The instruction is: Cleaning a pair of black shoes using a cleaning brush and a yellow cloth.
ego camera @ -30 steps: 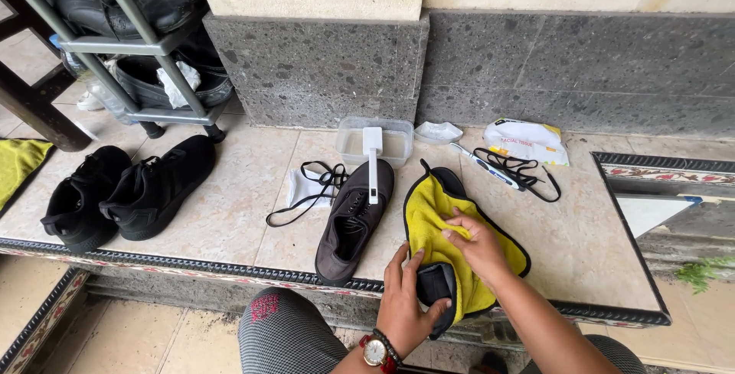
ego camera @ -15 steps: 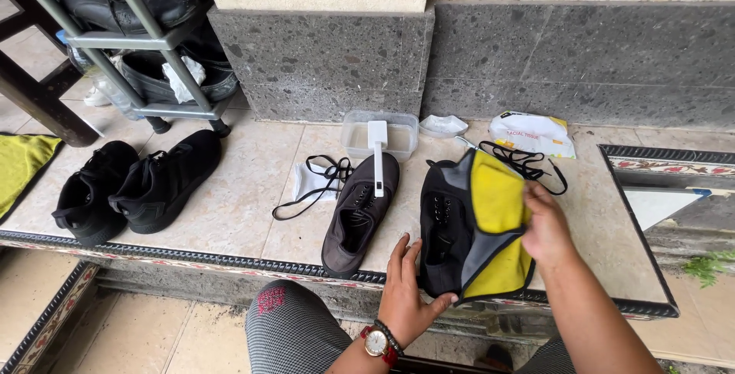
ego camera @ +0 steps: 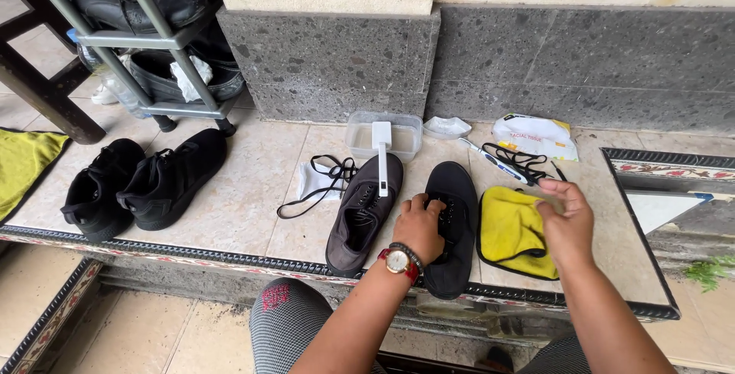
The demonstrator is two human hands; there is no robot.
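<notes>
Black lace-less shoe (ego camera: 453,225) lies sole-down on the tiled ledge (ego camera: 245,198), left hand (ego camera: 420,227) on its opening, fingers curled onto the upper. Right hand (ego camera: 565,221) hovers over the yellow cloth (ego camera: 511,230) just right of the shoe, fingers loosely bent, gripping nothing. Grey shoe (ego camera: 360,213) with white brush (ego camera: 380,156) sits left.

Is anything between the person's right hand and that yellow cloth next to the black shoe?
Nothing visible is. The right hand hovers directly over the yellow cloth's right edge, fingers curled above it. The left hand rests on the black shoe beside it.
</notes>
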